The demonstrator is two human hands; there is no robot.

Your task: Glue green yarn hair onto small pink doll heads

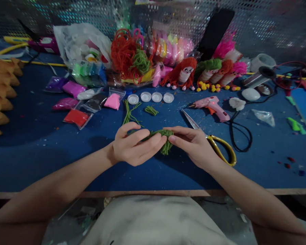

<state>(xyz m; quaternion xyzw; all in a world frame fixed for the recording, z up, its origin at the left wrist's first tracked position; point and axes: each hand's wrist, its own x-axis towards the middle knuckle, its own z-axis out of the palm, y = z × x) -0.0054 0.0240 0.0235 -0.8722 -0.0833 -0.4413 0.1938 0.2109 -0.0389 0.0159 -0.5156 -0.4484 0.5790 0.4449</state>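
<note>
Pinching yarn (166,148) between my left hand (136,144), fingers loosely curled, and right hand (197,144), fingers nearly closed, likely so strands stay bunched; scissors (211,138) alongside, probably for reach.

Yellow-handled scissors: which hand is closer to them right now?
Right. The right hand is immediately left of the yellow-handled scissors, partly covering them in view; the left hand is farther left, across the green yarn bundle.

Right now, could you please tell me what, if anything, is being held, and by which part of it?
A bundle of green yarn: the left grip and right grip both hold it by its upper part, above its loose ends.
</note>
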